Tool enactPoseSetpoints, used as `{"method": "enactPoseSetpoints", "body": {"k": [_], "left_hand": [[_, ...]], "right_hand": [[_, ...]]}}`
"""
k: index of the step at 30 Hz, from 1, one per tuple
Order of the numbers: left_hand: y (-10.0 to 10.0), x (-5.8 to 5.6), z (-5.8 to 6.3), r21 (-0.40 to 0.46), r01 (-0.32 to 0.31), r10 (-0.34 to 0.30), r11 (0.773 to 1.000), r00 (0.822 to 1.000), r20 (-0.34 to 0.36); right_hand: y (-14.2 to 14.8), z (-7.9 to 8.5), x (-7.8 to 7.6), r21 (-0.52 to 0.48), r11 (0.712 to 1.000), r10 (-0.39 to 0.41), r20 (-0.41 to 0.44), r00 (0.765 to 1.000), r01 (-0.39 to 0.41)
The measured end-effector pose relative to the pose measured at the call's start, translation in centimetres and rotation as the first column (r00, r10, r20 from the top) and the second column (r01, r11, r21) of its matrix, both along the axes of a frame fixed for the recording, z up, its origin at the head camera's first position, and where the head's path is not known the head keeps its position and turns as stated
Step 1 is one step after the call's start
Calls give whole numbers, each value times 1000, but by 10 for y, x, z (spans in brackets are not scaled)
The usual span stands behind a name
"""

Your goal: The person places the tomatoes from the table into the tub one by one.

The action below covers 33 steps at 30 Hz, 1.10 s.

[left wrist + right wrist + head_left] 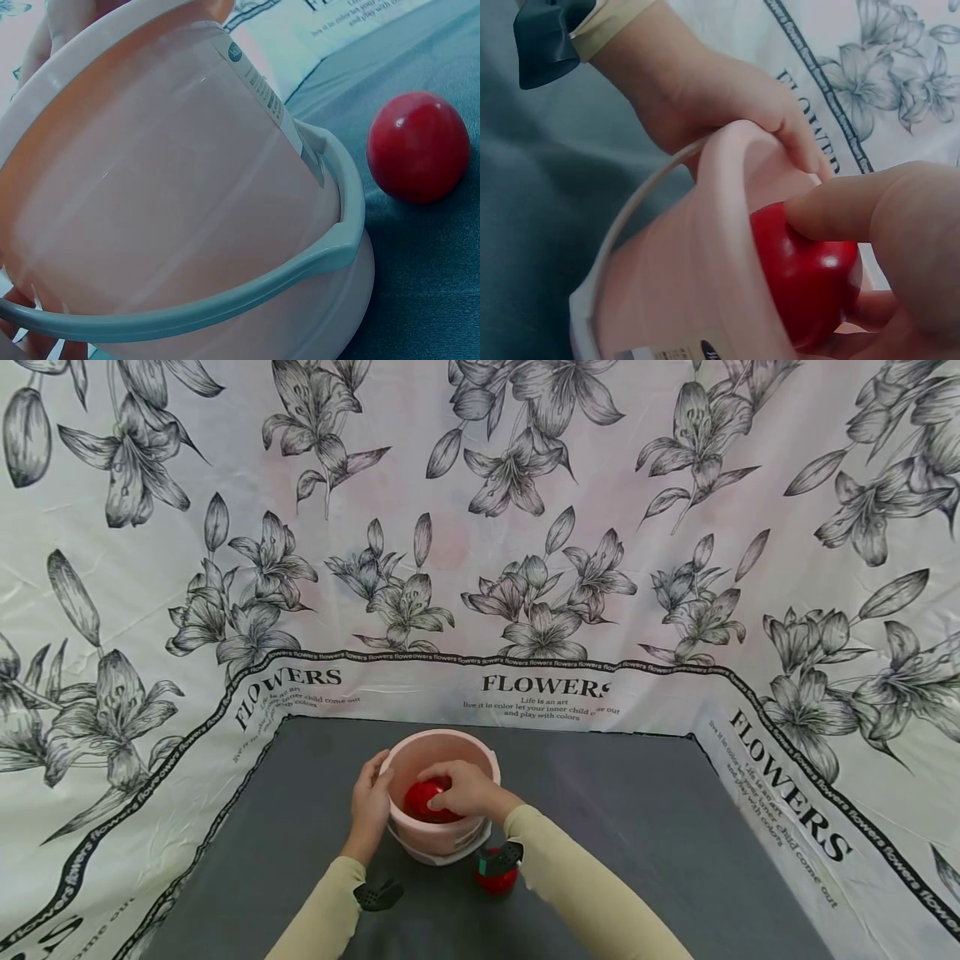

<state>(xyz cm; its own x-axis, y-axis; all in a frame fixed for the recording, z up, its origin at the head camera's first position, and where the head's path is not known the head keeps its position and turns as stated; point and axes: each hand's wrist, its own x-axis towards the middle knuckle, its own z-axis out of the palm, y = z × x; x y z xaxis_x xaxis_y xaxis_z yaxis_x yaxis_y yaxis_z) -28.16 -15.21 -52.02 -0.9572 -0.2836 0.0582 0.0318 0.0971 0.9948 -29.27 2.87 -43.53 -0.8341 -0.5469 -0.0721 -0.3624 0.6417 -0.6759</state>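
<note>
A pink bucket [438,837] with a pale handle [349,187] stands on the dark table in front of me. My left hand [369,802] grips its left rim, with the thumb over the edge in the right wrist view. Reaching into the bucket's mouth, my right hand [468,789] holds a glossy red round fruit [799,277] between thumb and fingers. Part of that fruit is hidden by the hand and the rim. A second red round fruit [418,147] lies on the table beside the bucket, partly under my right wrist in the head view.
The dark grey tabletop [600,793] extends to both sides of the bucket. White cloth [547,635] printed with flowers and lettering rises along the back and sides. A dark wrist device [378,894] sits on my left sleeve.
</note>
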Motion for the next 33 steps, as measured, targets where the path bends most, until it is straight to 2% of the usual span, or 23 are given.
{"method": "enactPoseSetpoints", "body": {"k": [12,18,28,33], "left_hand": [[-1,-1,0,9,12,-12,1000,1000,5],[-2,0,0,8,9,-9,1000,1000,6],[-1,0,0,16,12,-12,1000,1000,11],[-1,1,0,14,12,-12,1000,1000,8]], "right_hand": [[-4,-4,3,38,998,51,51,997,-52],[-5,-4,5,-3,1000,23,67,997,-23],[-5,-7,6,-17,1000,-24,58,998,25],[-2,-7,6,-65,997,-45,69,997,50]]}}
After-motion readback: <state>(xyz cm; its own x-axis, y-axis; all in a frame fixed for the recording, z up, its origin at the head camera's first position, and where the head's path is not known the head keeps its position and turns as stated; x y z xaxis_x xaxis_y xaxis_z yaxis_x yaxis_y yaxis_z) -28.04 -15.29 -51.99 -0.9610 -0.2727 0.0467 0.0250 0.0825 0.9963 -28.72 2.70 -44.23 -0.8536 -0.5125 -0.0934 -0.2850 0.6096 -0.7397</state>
